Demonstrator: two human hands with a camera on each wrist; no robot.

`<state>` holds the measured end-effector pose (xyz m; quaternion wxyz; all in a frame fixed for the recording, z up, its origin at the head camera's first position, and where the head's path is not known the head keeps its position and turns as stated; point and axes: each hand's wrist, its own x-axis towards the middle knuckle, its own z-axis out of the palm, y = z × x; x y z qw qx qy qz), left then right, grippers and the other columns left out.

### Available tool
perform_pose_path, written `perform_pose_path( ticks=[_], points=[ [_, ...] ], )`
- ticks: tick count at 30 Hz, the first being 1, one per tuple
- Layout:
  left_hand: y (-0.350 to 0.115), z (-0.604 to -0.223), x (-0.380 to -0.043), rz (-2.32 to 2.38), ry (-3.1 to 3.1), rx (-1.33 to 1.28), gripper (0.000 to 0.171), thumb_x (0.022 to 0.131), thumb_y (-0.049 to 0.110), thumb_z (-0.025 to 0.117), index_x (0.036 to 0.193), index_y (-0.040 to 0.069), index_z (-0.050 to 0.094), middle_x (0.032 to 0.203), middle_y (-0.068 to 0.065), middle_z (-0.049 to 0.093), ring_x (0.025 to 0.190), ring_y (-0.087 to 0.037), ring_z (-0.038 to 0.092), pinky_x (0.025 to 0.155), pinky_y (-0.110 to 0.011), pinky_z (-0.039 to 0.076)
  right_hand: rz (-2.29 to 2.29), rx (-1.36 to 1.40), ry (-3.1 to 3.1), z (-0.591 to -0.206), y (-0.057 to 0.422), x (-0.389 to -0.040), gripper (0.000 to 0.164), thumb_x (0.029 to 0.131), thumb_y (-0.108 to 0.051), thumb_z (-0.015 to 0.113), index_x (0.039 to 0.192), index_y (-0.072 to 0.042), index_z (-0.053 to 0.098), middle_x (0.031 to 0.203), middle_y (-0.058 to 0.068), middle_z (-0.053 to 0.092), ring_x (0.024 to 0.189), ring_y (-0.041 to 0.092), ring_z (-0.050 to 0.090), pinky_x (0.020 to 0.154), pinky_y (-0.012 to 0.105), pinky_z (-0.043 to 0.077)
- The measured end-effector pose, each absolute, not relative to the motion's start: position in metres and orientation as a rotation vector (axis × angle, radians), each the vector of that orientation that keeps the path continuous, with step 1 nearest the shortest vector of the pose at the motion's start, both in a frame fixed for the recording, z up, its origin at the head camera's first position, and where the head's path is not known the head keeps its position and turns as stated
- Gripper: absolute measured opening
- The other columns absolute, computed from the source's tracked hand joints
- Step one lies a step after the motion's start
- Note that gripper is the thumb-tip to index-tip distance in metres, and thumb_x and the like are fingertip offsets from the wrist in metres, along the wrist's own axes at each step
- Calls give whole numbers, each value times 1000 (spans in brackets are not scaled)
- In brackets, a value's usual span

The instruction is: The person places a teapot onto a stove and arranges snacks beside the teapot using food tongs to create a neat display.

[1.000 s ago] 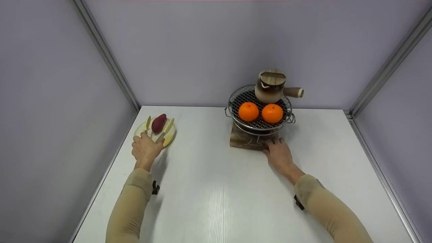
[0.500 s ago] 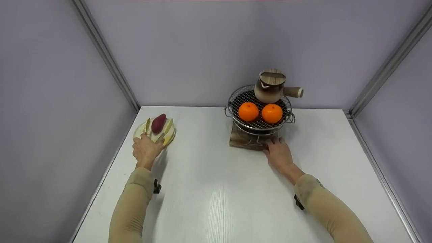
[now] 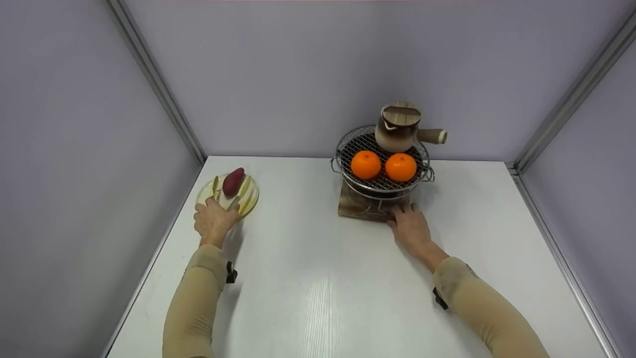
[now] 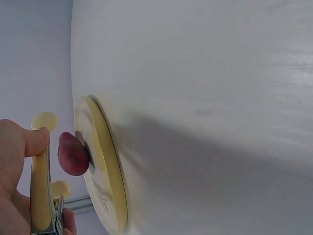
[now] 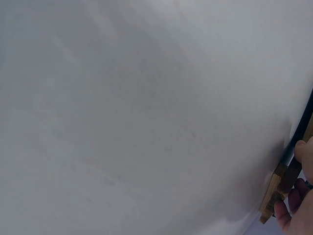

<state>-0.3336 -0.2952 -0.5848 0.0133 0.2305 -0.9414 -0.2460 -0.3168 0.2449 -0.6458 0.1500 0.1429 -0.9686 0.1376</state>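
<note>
My left hand (image 3: 216, 221) holds a pair of tongs (image 4: 41, 191) with pale yellow tips, the thumb lying along one arm. The two tips are spread, one on each side of a dark red sweet potato (image 3: 233, 182). It lies on a round cream plate (image 4: 115, 183) with a yellow rim. In the left wrist view the tongs stand close over the plate. My right hand (image 3: 411, 227) grips the front right corner of a wooden base (image 3: 365, 208) under a round grill; the right wrist view shows thumb and fingers at its edge (image 5: 274, 193).
On the grill's wire mesh (image 3: 380, 184) sit two oranges (image 3: 366, 165) and a brown-and-cream pot (image 3: 397, 136) with a wooden lid and a side handle pointing right. Wire loops stick out at the grill's sides. Grey walls enclose the white table (image 3: 298, 258) at the back and both sides.
The tongs' tips have shifted slightly left and toward me over the plate, and the right tip is nearer the sweet potato. The right hand, grill and oranges have stayed in place.
</note>
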Motion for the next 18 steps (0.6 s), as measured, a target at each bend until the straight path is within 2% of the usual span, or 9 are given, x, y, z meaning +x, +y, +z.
perform_pose_path(
  ticks=[10, 18],
  points=[
    [-296, -591, -341, -767, -2933, 772, 91, 100, 56, 70, 157, -11, 47, 147, -40, 53, 137, -61, 58, 110, -70, 54, 411, 368, -2813, -648, 245, -318, 39, 102, -19, 82, 135, -2, 69, 135, 27, 66, 112, 49, 61, 97, 61, 55],
    [-297, -595, -344, -780, -2957, 823, 87, 103, 56, 63, 156, -11, 49, 149, -38, 52, 139, -57, 57, 114, -68, 51, 410, 368, -2824, -645, 246, -317, 38, 103, -19, 81, 135, -2, 69, 135, 26, 66, 112, 47, 61, 95, 62, 55]
  ],
)
